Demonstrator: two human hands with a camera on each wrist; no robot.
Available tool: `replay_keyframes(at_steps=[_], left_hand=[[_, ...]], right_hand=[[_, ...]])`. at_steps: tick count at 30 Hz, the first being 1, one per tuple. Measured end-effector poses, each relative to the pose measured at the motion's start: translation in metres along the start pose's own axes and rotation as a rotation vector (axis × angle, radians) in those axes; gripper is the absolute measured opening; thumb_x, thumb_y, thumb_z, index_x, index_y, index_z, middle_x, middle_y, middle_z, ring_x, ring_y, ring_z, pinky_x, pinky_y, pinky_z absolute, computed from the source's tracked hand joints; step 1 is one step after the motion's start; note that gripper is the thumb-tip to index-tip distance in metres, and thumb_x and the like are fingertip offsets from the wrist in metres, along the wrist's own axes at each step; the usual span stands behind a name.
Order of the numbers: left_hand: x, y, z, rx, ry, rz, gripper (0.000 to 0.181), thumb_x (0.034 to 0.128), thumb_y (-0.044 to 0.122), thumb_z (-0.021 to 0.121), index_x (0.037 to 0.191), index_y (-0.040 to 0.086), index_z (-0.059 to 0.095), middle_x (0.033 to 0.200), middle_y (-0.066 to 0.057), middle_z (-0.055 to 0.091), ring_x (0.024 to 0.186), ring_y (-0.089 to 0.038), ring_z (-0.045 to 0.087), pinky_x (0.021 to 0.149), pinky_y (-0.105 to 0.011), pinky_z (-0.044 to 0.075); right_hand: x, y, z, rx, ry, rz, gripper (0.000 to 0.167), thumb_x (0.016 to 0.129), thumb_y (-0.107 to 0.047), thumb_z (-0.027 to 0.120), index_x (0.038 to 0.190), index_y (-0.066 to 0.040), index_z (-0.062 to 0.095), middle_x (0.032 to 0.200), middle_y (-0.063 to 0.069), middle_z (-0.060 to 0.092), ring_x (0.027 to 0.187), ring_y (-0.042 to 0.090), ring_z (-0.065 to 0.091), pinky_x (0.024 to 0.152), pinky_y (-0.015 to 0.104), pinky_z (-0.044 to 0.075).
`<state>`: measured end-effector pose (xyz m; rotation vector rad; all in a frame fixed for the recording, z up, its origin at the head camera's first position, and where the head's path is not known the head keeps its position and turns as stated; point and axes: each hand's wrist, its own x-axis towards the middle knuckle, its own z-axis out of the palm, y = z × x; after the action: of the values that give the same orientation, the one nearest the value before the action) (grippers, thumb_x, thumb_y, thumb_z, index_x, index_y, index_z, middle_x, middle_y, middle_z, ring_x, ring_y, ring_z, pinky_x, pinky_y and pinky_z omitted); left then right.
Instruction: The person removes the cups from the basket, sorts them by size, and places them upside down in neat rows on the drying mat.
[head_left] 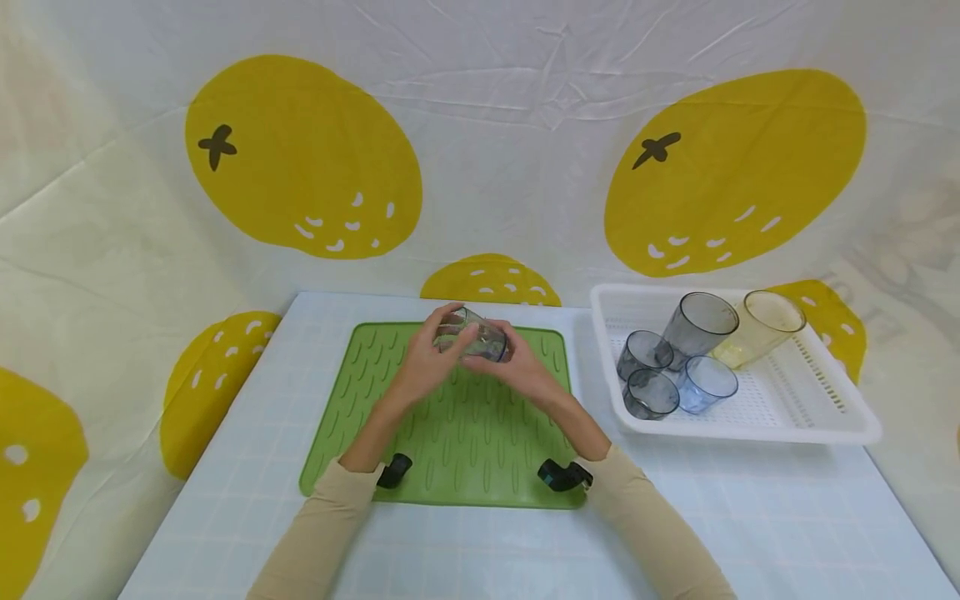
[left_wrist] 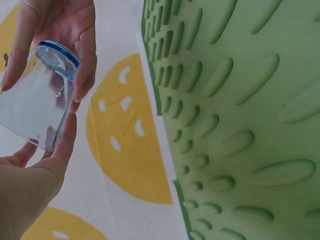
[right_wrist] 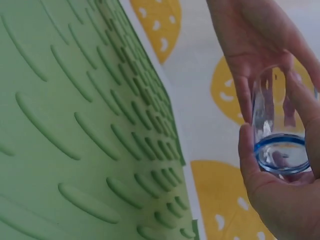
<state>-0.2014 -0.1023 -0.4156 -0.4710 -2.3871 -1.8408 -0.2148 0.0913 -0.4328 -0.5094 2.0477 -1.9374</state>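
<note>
Both hands hold a clear glass [head_left: 486,340] tilted on its side above the back part of a green ribbed mat [head_left: 465,433]. The left hand [head_left: 435,354] grips the glass near one end, its thumb along the side. Around the other end, by the thick bluish base, curl the fingers of the right hand [head_left: 521,367]. In the left wrist view the glass [left_wrist: 35,107] lies between the left hand [left_wrist: 35,185] and the right hand [left_wrist: 65,25]. The right wrist view shows the glass [right_wrist: 280,120] with its base in the right hand [right_wrist: 285,200], the left hand [right_wrist: 255,40] beyond.
At the right stands a white basket [head_left: 757,429] with a tall grey glass [head_left: 697,325], a yellow glass [head_left: 757,329], a blue glass [head_left: 705,385] and two short grey glasses [head_left: 645,357]. A fruit-patterned cloth [head_left: 517,167] hangs behind the table [head_left: 240,500].
</note>
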Motion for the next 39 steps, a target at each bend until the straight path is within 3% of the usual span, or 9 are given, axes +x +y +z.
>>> replay_keyframes(at_steps=[3,10,14,21,30,39], left_hand=[[-0.001,0.0,-0.002,-0.014,-0.012,-0.029,0.055,0.1048,0.037,0.061,0.153,0.019,0.044,0.138,-0.011,0.053,0.129,-0.029,0.055,0.108,-0.048,0.047],[-0.002,-0.004,-0.007,-0.044,-0.049,-0.037,0.053,0.105,0.035,0.061,0.153,0.021,0.043,0.139,-0.013,0.051,0.13,-0.033,0.055,0.108,-0.05,0.046],[-0.004,-0.007,-0.011,-0.058,-0.068,-0.059,0.053,0.1044,0.035,0.063,0.151,0.017,0.044,0.14,-0.014,0.052,0.13,-0.034,0.054,0.106,-0.05,0.048],[-0.006,-0.011,-0.015,-0.05,-0.092,-0.073,0.059,0.1041,0.037,0.063,0.152,0.007,0.043,0.151,-0.014,0.047,0.135,-0.033,0.05,0.112,-0.047,0.043],[-0.007,-0.019,-0.015,0.01,-0.147,-0.044,0.051,0.1072,0.025,0.058,0.153,0.007,0.046,0.152,-0.017,0.049,0.134,-0.036,0.052,0.112,-0.05,0.043],[-0.007,-0.024,-0.022,0.115,-0.217,0.028,0.049,0.1074,0.021,0.058,0.153,0.007,0.048,0.145,-0.018,0.053,0.128,-0.034,0.055,0.105,-0.051,0.048]], right_hand=[[0.0,0.0,-0.003,0.031,0.004,0.011,0.063,0.095,-0.018,0.075,0.15,-0.017,0.044,0.135,0.013,0.056,0.116,0.027,0.06,0.103,0.06,0.046],[0.002,0.003,-0.009,0.058,0.03,0.001,0.068,0.096,-0.021,0.075,0.153,-0.015,0.04,0.142,0.013,0.053,0.13,0.03,0.055,0.103,0.048,0.049],[0.002,0.003,-0.009,0.095,0.043,0.002,0.067,0.097,-0.021,0.074,0.154,-0.016,0.041,0.144,0.013,0.054,0.133,0.032,0.054,0.108,0.051,0.046],[0.005,-0.002,-0.008,0.197,0.036,-0.023,0.065,0.099,-0.019,0.069,0.156,-0.017,0.037,0.147,0.015,0.052,0.137,0.029,0.051,0.11,0.042,0.046],[0.01,-0.008,-0.007,0.29,0.039,-0.078,0.056,0.101,-0.006,0.063,0.152,-0.013,0.041,0.141,0.013,0.049,0.124,0.026,0.055,0.098,0.037,0.053],[0.012,-0.011,-0.005,0.149,0.057,-0.095,0.064,0.095,-0.008,0.073,0.153,-0.018,0.047,0.142,0.01,0.054,0.131,0.028,0.053,0.107,0.045,0.046]])
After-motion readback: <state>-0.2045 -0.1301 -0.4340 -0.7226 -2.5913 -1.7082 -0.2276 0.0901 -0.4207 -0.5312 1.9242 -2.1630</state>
